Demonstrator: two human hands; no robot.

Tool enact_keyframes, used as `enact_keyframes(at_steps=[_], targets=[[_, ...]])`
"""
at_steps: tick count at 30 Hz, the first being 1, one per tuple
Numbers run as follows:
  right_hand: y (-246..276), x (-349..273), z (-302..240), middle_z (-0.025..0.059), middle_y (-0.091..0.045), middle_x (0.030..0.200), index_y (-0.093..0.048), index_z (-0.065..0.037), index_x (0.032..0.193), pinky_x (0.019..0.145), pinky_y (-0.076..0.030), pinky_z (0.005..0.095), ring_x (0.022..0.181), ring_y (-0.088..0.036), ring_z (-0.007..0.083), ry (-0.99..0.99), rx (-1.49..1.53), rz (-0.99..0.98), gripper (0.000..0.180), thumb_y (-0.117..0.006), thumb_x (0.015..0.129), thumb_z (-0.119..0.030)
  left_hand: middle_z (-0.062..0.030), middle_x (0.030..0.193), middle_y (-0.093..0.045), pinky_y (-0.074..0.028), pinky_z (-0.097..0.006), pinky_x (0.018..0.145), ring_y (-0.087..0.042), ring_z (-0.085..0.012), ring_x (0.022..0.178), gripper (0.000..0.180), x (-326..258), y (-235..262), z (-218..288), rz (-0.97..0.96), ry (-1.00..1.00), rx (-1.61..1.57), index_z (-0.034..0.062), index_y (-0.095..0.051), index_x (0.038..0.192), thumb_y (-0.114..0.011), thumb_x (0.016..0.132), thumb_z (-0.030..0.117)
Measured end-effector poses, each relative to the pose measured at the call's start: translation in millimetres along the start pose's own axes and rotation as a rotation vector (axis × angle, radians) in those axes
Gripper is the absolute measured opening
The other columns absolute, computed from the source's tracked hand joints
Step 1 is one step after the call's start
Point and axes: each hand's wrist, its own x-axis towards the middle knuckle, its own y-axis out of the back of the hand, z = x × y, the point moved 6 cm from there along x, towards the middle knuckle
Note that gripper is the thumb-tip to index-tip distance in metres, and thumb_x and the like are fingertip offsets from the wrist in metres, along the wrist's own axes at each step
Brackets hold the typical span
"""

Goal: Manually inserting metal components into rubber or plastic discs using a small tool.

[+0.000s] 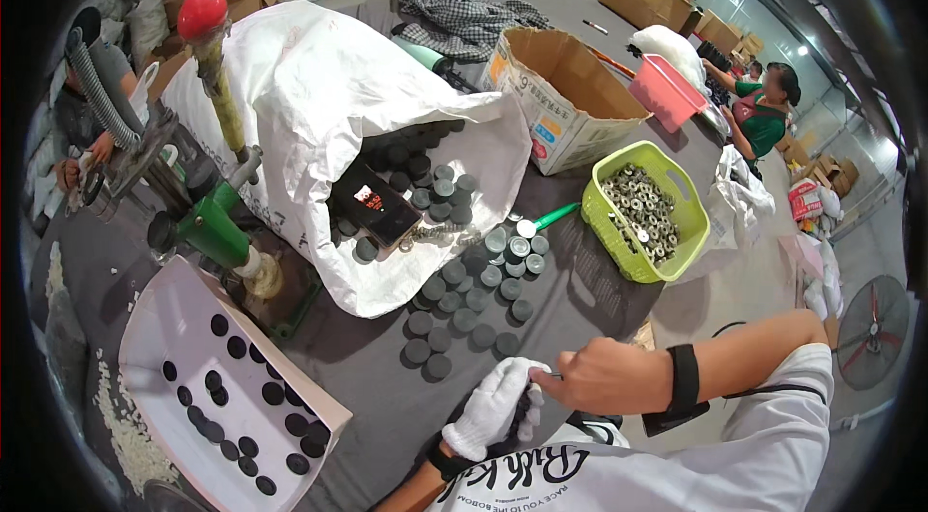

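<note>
a white shirt spreads below a gloved left hand, fingers bent, and a bare right hand, fingers curled together at the white glove; whether either clamps anything cannot be told. dark discs lie just beyond on grey cloth.

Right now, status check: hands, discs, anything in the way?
Gloved left hand, bare right hand together at the fingers; grip unclear. Grey discs loose on the dark tabletop beyond. Open white sack crowds their far side.

The right hand touches the gloved left hand.
</note>
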Motion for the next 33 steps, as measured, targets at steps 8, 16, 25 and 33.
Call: enact_keyframes(at_steps=[8, 16, 25, 33], targets=[[-55.1, 5.9, 59.1, 0.0029, -0.052, 0.068, -0.045, -0.007, 0.141, 0.052, -0.044, 0.0279, 0.056, -0.049, 0.0097, -0.084, 1.374, -0.591, 0.048, -0.052, 0.099, -0.029, -0.0038, 0.081, -0.056, -0.048, -0.026, 0.047, -0.055, -0.0089, 0.058, 0.031, 2.0, -9.8, -2.6, -0.018, -0.079, 0.352, 0.0023, -0.044, 0.123, -0.043, 0.101, 0.024], [-103.7, -2.3, 54.4, 0.0, -0.056, 0.069, -0.061, -0.004, 0.108, 0.053, -0.044, 0.0291, 0.056, -0.052, 0.0106, -0.061, 1.565, -0.387, 0.028, -0.054, 0.099, -0.028, -0.0035, 0.081, -0.058, -0.045, -0.026, 0.046, -0.056, -0.0108, 0.059, 0.031, -0.3, -4.1, 3.1, 0.024, -0.01, 0.031, 0.0046, -0.052, 0.122, -0.043, 0.1, 0.026], [-54.3, 27.3, 20.0, 0.0155, -0.064, 0.075, -0.06, -0.005, 0.104, 0.058, -0.049, 0.0444, 0.068, -0.062, 0.0376, -0.289, 0.869, 0.573, 0.028, -0.063, 0.088, -0.027, -0.0027, 0.077, -0.055, -0.042, -0.026, 0.044, -0.05, -0.0105, 0.056, 0.05, -8.0, 5.8, 16.6, 0.22, -0.087, -0.328, 0.0099, -0.054, 0.119, -0.032, 0.101, 0.05], [-43.4, -1.5, 29.7, 0.0121, -0.064, 0.085, -0.062, -0.007, 0.103, 0.061, -0.051, 0.0425, 0.072, -0.064, 0.0325, -0.422, 0.808, 0.677, 0.021, -0.064, 0.084, -0.016, -0.0023, 0.074, -0.053, -0.043, -0.026, 0.044, -0.051, -0.0113, 0.055, 0.041, -1.0, 8.5, 7.0, 0.255, -0.065, -0.454, 0.0075, -0.055, 0.118, -0.039, 0.101, 0.041]])
